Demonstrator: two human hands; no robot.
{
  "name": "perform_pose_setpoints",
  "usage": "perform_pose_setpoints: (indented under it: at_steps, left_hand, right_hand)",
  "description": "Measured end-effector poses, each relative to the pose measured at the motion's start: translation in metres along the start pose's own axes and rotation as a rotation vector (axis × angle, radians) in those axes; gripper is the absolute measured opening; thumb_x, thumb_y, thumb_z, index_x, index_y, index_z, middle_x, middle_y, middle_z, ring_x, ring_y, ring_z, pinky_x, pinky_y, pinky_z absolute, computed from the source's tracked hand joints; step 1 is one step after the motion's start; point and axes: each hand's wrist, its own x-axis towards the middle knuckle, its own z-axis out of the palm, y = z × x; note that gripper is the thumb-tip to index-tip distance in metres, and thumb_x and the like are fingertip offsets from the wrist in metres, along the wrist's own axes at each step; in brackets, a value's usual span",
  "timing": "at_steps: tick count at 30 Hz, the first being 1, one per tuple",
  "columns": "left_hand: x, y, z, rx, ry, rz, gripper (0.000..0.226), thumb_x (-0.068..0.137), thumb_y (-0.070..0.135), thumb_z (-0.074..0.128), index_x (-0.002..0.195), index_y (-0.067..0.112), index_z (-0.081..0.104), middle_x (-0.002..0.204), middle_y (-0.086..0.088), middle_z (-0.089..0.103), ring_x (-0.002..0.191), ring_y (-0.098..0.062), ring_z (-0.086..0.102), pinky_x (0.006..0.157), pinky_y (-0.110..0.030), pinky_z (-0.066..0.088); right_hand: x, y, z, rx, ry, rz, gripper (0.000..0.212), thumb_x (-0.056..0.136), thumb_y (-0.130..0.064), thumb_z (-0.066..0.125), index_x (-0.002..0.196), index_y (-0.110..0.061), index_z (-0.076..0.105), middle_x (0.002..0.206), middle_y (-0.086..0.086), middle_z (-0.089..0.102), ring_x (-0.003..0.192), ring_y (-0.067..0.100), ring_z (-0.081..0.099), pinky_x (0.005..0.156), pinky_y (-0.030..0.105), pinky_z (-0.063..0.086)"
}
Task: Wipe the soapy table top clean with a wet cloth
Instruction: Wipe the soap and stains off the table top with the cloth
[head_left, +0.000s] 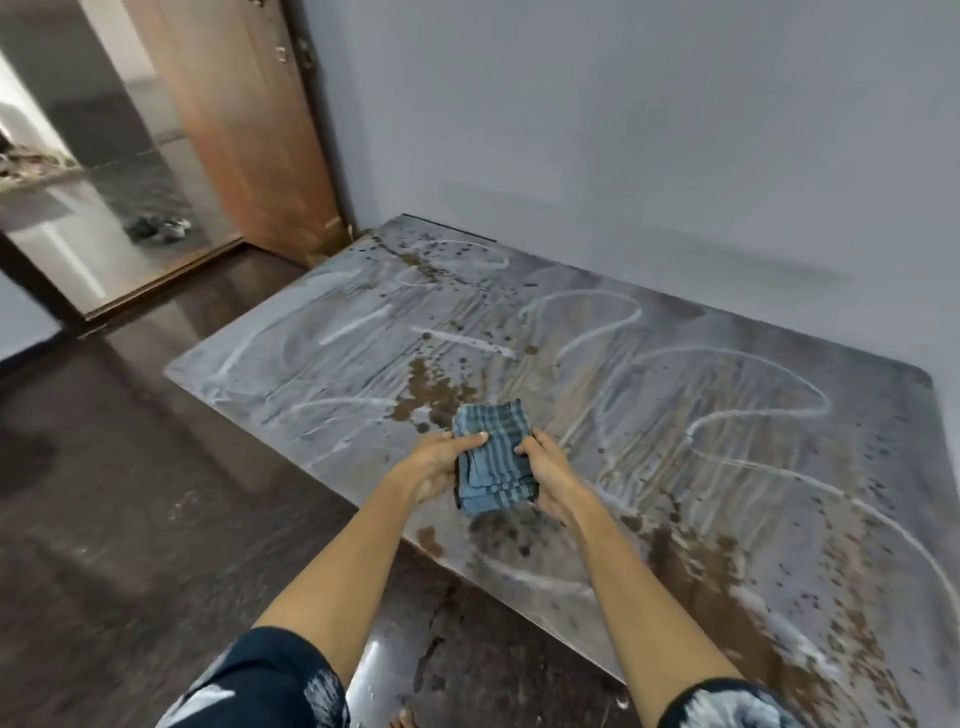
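Note:
A folded blue checked cloth (492, 456) is held in the air just above the near edge of the table top (727, 374). My left hand (435, 464) grips its left side, thumb lying across the top. My right hand (548, 475) grips its right side with curled fingers. The table top is grey with white soapy swirls and streaks all over it. Brown wet patches and drops lie in the middle and along the near right edge.
The table stands against a pale wall (623, 130) at the back. A wooden door (249, 130) stands open at the left with a doorway beyond it. Dark glossy floor (130, 493) lies left of the table, wet below the near edge.

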Motion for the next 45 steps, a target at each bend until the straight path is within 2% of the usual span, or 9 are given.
perform_pose_setpoints:
  at_steps: [5,9,14,18,24,30,33,40,45]
  left_hand:
    - [0.008,0.027,-0.083,0.0,0.031,0.061,0.029,0.084,0.011,0.064,0.11,-0.003,0.059,0.115,-0.018,0.062,0.102,-0.03,0.061,0.079,-0.035,0.049]
    - [0.023,0.05,-0.136,-0.007,0.051,0.105,0.03,0.083,0.009,0.065,0.108,-0.006,0.06,0.116,-0.023,0.061,0.08,-0.024,0.063,0.072,-0.033,0.052]
    - [0.047,0.077,-0.185,-0.021,0.069,0.112,0.013,0.083,0.007,0.065,0.092,-0.002,0.063,0.113,-0.023,0.063,0.075,-0.021,0.064,0.061,-0.027,0.056]
    - [0.077,0.098,-0.212,-0.052,0.076,0.103,0.022,0.082,0.006,0.066,0.101,-0.006,0.063,0.111,-0.023,0.063,0.077,-0.023,0.064,0.062,-0.029,0.056]
    - [0.138,0.141,-0.246,-0.046,0.1,0.092,0.005,0.081,0.002,0.066,0.083,-0.001,0.063,0.11,-0.024,0.063,0.075,-0.023,0.063,0.07,-0.034,0.053]
    - [0.198,0.197,-0.273,-0.021,0.102,0.061,0.027,0.081,-0.002,0.065,0.105,-0.012,0.06,0.112,-0.026,0.061,0.074,-0.025,0.063,0.075,-0.039,0.051]
    - [0.228,0.225,-0.283,-0.019,0.066,0.057,0.027,0.081,0.0,0.065,0.106,-0.009,0.06,0.113,-0.025,0.062,0.079,-0.025,0.063,0.07,-0.034,0.055]
    - [0.297,0.281,-0.297,-0.019,0.003,0.072,0.029,0.083,-0.005,0.06,0.11,-0.013,0.057,0.113,-0.027,0.06,0.075,-0.023,0.063,0.077,-0.037,0.05]
    - [0.368,0.328,-0.303,0.05,-0.055,0.085,0.027,0.081,-0.005,0.062,0.108,-0.011,0.059,0.111,-0.026,0.062,0.081,-0.027,0.064,0.077,-0.039,0.055]
  right_hand:
    - [0.027,0.004,0.087,-0.033,-0.003,-0.028,0.026,0.095,-0.007,0.038,0.117,-0.01,0.05,0.099,0.009,0.062,0.078,0.022,0.061,0.057,0.031,0.05]
    - [0.052,0.002,0.144,-0.043,-0.031,-0.072,0.027,0.094,-0.008,0.04,0.119,-0.009,0.051,0.098,0.008,0.062,0.082,0.022,0.062,0.06,0.031,0.051]
    - [0.083,-0.009,0.193,-0.039,-0.044,-0.084,0.025,0.093,-0.005,0.041,0.114,-0.01,0.052,0.094,0.007,0.062,0.08,0.02,0.061,0.062,0.031,0.052]
    - [0.118,-0.021,0.221,-0.051,-0.056,-0.081,0.027,0.092,-0.002,0.039,0.113,-0.008,0.053,0.092,0.008,0.063,0.079,0.021,0.061,0.063,0.032,0.052]
    - [0.192,-0.041,0.258,-0.078,0.004,-0.044,0.027,0.091,-0.003,0.04,0.115,-0.004,0.052,0.093,0.009,0.061,0.078,0.02,0.059,0.058,0.029,0.048]
    - [0.263,-0.07,0.291,-0.057,0.022,-0.006,0.032,0.091,-0.005,0.041,0.12,-0.009,0.052,0.111,0.012,0.062,0.093,0.026,0.061,0.072,0.037,0.054]
    - [0.293,-0.091,0.304,-0.027,0.019,-0.023,0.03,0.092,-0.003,0.039,0.118,-0.009,0.053,0.104,0.008,0.063,0.088,0.022,0.061,0.066,0.032,0.052]
    - [0.354,-0.129,0.322,0.053,0.064,-0.116,0.036,0.09,0.007,0.045,0.12,-0.011,0.054,0.101,0.005,0.064,0.088,0.018,0.063,0.075,0.026,0.054]
    - [0.412,-0.156,0.335,0.152,0.193,-0.135,0.047,0.085,0.007,0.056,0.13,-0.005,0.048,0.12,0.013,0.06,0.106,0.025,0.06,0.094,0.041,0.048]
